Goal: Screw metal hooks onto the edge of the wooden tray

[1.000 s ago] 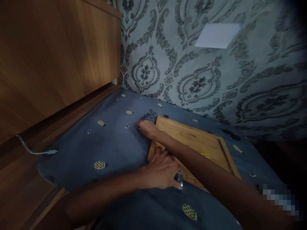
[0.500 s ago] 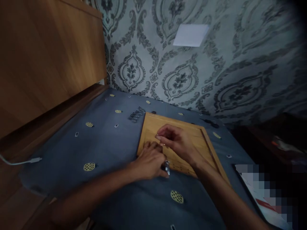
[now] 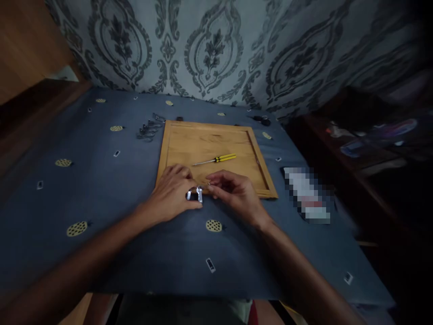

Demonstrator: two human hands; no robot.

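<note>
My left hand (image 3: 173, 192) is closed at the front edge of a framed wooden board (image 3: 206, 137). Between its thumb and fingers sits a shiny silver U-shaped bracket (image 3: 199, 196), against the board's near edge. My right hand (image 3: 235, 192) pinches something tiny with a small glint, just right of the bracket; its kind is too small to tell. A screwdriver (image 3: 219, 159) with a yellow and black handle lies on the board, its shaft toward the left.
Several dark metal hooks (image 3: 147, 131) lie on the blue pineapple-print cloth (image 3: 101, 189) left of the board. A dark object with rounded handles (image 3: 262, 119) lies behind it. A blurred-out phone-like object (image 3: 306, 196) rests at right. A patterned curtain-like surface (image 3: 213, 49) stands behind.
The view has tilted down and turned right. My right hand has come down from above the board to beside the bracket. The screwdriver now shows.
</note>
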